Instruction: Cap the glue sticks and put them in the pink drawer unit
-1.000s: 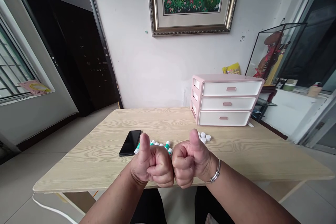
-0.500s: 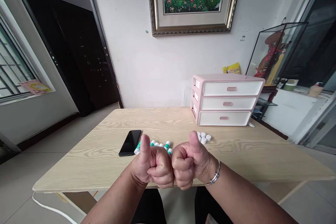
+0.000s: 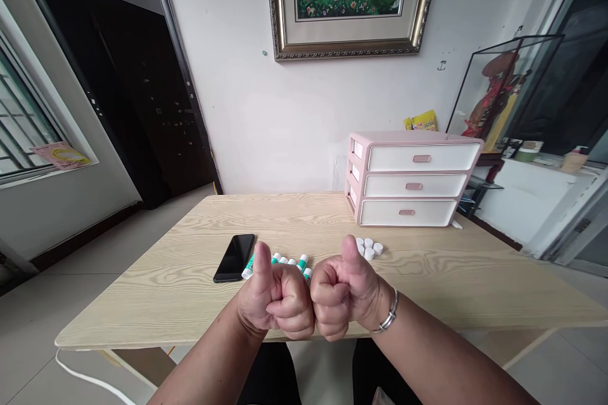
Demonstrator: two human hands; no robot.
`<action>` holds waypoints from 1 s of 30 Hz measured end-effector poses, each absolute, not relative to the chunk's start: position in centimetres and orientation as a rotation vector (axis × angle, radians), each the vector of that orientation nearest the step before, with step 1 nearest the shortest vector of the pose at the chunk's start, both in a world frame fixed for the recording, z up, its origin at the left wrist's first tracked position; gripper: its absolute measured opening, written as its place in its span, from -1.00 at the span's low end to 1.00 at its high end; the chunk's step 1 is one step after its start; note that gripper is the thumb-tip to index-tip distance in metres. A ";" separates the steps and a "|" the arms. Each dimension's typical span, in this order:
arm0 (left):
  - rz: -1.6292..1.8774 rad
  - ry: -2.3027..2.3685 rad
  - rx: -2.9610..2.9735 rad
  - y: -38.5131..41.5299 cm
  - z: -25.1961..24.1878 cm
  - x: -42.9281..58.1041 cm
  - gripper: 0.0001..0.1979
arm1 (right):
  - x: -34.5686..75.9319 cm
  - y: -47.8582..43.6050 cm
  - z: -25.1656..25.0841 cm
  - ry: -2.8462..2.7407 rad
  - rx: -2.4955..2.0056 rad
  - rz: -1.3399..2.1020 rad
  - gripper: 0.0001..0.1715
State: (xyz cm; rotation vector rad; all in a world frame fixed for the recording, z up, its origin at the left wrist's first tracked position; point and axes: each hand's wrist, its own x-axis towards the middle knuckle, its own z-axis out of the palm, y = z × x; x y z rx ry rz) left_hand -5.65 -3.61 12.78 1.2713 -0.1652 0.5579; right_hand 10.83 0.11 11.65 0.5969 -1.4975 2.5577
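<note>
My left hand is a fist with its thumb pointing up, and no object shows in it. Knuckles touching it, my right hand makes the same thumbs-up fist, with a silver bracelet on the wrist. Both are held above the front part of the wooden table. Behind the left hand lie several small white-and-green tubes, partly hidden by the fingers. A black phone lies flat to their left. Several round white caps sit just beyond the right thumb, some of them partly covered.
A pink and white three-drawer box stands at the table's back right, its drawers closed, with a yellow packet on top. A framed picture hangs on the wall behind. A glass display case stands beyond the right side.
Both fists keep their thumbs-up pose, side by side. The view has shifted very slightly; the objects on the table have stayed in place.
</note>
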 end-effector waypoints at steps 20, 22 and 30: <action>0.578 -0.129 1.322 -2.6 14.9 -6.1 -0.18 | 10.6 1.0 14.0 -1.542 0.413 2.501 -0.06; 0.586 -0.090 1.294 -2.2 15.0 -6.2 -0.17 | 10.6 1.3 14.3 -1.533 0.382 2.520 -0.06; 0.590 -0.062 1.204 -1.0 13.2 -6.5 -0.17 | 10.4 2.5 13.2 -1.494 0.446 2.560 -0.08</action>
